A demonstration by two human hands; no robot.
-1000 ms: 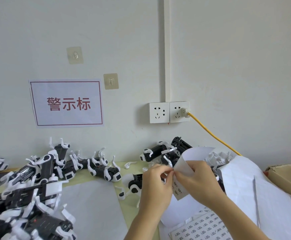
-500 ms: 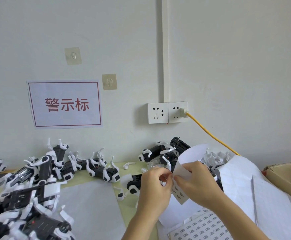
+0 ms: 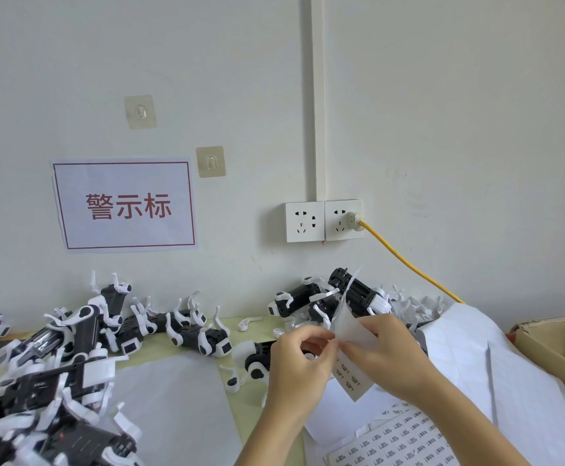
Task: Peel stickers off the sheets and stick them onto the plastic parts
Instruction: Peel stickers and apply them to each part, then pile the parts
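Observation:
My right hand [image 3: 387, 356] grips a curled sticker sheet [image 3: 351, 378] with small printed labels, held upright above the table. My left hand [image 3: 299, 364] pinches at the sheet's left edge with thumb and fingertips; whether a sticker is between them is hidden. A black-and-white plastic part [image 3: 257, 359] lies on the table just left of my left hand. More black-and-white parts are heaped at the left [image 3: 49, 375] and behind my hands by the wall [image 3: 338, 297]. A flat sheet of labels [image 3: 392, 438] lies below my hands.
Large white backing sheets [image 3: 496, 375] drape over the right side, another [image 3: 173, 401] lies flat left of centre. A cardboard box [image 3: 557, 344] stands at the far right. A yellow cable [image 3: 409, 264] runs from the wall socket [image 3: 325, 220] down behind the sheets.
The curled sheet has bent narrower and turned more edge-on in my right hand. My left hand's fingers have shifted slightly along its left edge.

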